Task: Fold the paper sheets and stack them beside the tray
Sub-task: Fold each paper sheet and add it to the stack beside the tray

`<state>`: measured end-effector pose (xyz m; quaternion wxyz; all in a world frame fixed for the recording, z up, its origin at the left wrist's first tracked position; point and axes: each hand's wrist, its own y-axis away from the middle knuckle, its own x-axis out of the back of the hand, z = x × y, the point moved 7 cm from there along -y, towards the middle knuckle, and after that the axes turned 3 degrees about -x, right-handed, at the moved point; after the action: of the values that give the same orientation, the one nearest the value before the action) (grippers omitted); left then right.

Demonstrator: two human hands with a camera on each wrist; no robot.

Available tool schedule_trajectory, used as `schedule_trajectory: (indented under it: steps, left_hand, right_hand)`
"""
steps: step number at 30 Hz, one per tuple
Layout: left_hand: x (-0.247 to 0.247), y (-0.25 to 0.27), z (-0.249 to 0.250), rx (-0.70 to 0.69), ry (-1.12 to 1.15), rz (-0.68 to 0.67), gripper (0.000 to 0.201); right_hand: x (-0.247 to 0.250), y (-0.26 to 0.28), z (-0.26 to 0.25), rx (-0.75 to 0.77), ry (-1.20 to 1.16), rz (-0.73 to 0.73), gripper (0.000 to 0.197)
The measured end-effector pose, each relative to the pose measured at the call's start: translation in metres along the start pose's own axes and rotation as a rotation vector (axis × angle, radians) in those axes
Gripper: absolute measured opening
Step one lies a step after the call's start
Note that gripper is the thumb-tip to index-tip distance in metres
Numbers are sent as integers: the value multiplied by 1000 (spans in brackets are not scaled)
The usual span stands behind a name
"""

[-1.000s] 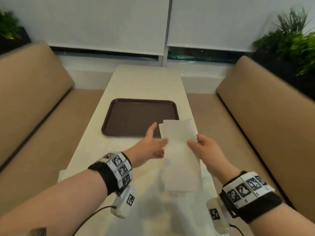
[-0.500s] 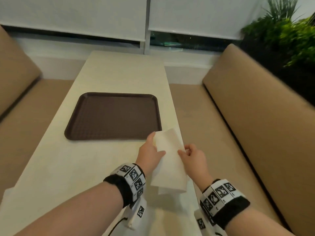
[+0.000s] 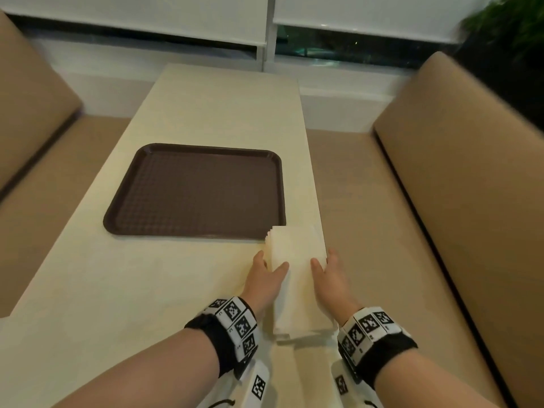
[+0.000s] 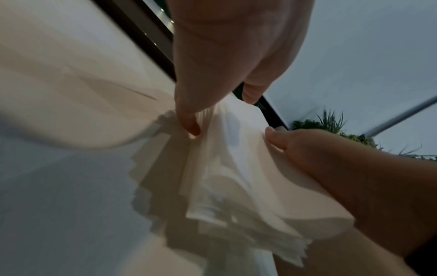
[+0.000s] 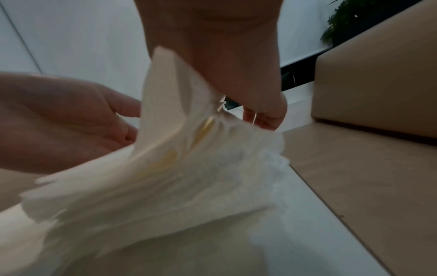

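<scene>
While both your hands, left hand [image 3: 266, 276] and right hand [image 3: 328, 275], pinch the folded paper sheets [image 3: 297, 278] near the tray [image 3: 194, 191], lower and square them onto the surface [image 3: 117, 290]

The tray [image 3: 194, 191] is dark brown with a fine waffle-grid texture. Beside the tray, the folded paper sheets [image 3: 297, 278] are plain white. The table [image 3: 147, 290] is pale cream. Bands [image 3: 235, 319] on both wrists near the tray carry black-and-white square marker patterns over black cuffs.
</scene>
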<state>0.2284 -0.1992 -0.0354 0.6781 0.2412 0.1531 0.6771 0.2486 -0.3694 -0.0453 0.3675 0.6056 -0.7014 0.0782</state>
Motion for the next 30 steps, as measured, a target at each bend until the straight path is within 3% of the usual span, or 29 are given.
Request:
schedule_trajectory:
  steps: [3, 8, 11, 13, 15, 18, 20, 22, 25, 27, 30]
  left_hand:
    - [-8, -5, -7, 57, 90, -62, 81]
    - [-22, -24, -31, 100, 167, -146, 100]
    - [-19, -10, -15, 106, 186, -182, 113]
    - [-1, 6, 5, 100, 168, -160, 104]
    - [31, 11, 24, 45, 113, -89, 88]
    - [99, 21, 50, -112, -37, 42, 76]
    - [143, 29, 53, -171, -138, 108, 73]
    - [177, 36, 45, -192, -203, 144, 73]
    - [204, 48, 22, -168, -258, 140, 72]
    - [210, 59, 6, -165, -318, 120, 68]
    - [211, 75, -20, -172, -472, 69, 59]
  right_hand:
    - [-13, -8, 9, -67, -127, -53, 63]
    - [-17, -5, 11, -126, -106, -92, 65]
    - [-4, 2, 0, -157, -136, -153, 67]
    - [17, 8, -12, -173, -133, -86, 65]
    - [48, 22, -38, -64, -15, 77, 61]
    - [71, 76, -84, 286, 68, 208, 42]
    - [59, 127, -100, 458, 102, 85, 26]
    - [23, 168, -93, 563, 249, -153, 19]
    - [-51, 201, -45, 420, 652, -531, 34]
    - [-82, 206, -21, 270, 752, -558, 43]
    - [-114, 205, -19, 197, 764, -464, 51]
